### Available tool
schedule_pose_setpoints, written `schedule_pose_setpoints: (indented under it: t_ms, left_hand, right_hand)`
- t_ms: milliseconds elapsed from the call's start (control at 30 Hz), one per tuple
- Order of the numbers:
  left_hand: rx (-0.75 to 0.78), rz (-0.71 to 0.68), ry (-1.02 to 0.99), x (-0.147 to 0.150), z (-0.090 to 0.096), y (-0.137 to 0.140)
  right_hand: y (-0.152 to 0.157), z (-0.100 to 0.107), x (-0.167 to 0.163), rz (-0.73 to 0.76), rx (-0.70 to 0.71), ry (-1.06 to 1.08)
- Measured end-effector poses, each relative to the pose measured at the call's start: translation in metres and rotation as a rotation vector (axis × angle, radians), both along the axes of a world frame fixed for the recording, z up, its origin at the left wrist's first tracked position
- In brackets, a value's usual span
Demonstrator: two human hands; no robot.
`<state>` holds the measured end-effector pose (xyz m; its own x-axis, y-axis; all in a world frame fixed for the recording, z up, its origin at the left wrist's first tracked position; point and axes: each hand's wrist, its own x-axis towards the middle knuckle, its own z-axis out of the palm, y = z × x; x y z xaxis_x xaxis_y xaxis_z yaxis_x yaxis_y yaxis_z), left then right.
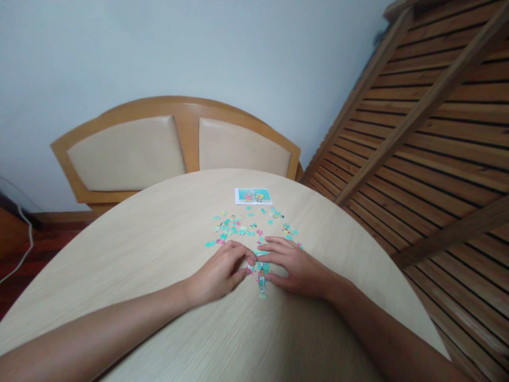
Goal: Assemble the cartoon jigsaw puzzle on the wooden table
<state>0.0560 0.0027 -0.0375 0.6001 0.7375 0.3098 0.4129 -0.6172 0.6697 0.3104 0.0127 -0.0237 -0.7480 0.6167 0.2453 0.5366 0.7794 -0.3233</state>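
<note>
My left hand (222, 268) is curled at the left side of a partly joined jigsaw puzzle (263, 281). A small pink and white puzzle piece (250, 269) shows between its thumb and fingertips. From the right, my right hand (290, 265) reaches over the joined part with its fingers spread, the fingertips on or just above the pieces. The joined part is mostly turquoise, with a narrow strip running toward me, and the fingers hide some of it. Beyond my hands lie several loose puzzle pieces (233, 223) in turquoise, pink and yellow.
A picture card (253, 196) with cartoon figures lies behind the loose pieces on the round wooden table (167, 233). A padded bench back (131, 154) stands past the far edge. Wooden slats (429, 122) lean at the right. A white cable (29, 239) hangs at far left.
</note>
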Motion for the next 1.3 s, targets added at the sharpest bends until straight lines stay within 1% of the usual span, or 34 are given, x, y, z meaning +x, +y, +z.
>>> schedule_pose_setpoints:
  t_ms: [200, 533, 700, 867, 967, 1100, 1300]
  left_hand:
    - [-0.012, -0.003, 0.006, 0.002, 0.000, -0.001]
    - [0.008, -0.019, 0.014, 0.002, -0.001, -0.002]
    - [0.071, -0.037, 0.063, 0.002, 0.003, -0.001]
    - [0.222, -0.167, 0.167, 0.001, 0.012, 0.002]
    - [0.287, -0.209, 0.192, -0.001, 0.014, 0.004]
    - [0.320, -0.258, 0.203, -0.002, 0.016, 0.004]
    - [0.336, -0.272, 0.223, -0.003, 0.016, 0.004]
  right_hand:
    - [0.000, -0.003, -0.001, 0.008, 0.014, -0.002]
    - [-0.001, -0.004, -0.002, 0.020, 0.044, 0.018]
    - [0.000, -0.004, -0.002, 0.015, 0.036, 0.014]
    - [-0.001, -0.003, -0.002, 0.017, 0.021, 0.020]
    - [-0.001, -0.003, -0.001, 0.010, 0.010, 0.015]
    - [0.000, -0.003, -0.001, 0.012, 0.007, 0.016]
    - [0.001, -0.003, 0.001, -0.014, 0.002, 0.021]
